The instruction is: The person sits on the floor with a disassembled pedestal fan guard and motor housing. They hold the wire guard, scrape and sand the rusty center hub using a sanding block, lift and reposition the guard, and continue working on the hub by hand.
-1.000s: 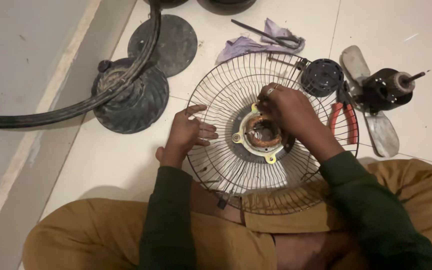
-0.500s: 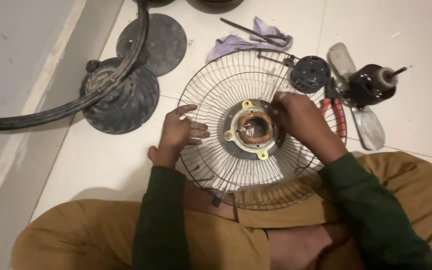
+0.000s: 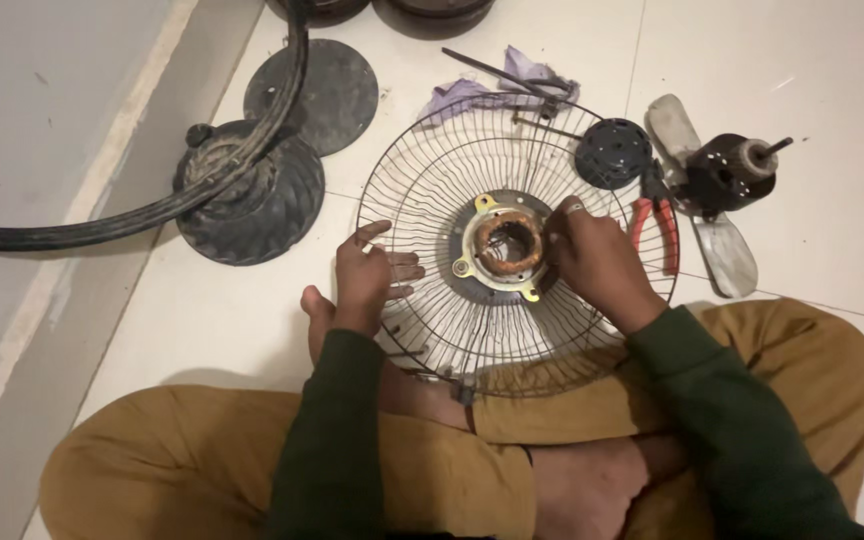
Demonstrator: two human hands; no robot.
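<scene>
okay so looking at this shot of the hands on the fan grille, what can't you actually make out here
Head view only:
- Right hand fingers: curled at the motor stator, so the contact is hidden.
- Red pliers: partly behind the right hand and the wire grille.
- Dark round parts at the top: cut off by the picture edge.
- Left hand: its palm lies face down on the grille.
</scene>
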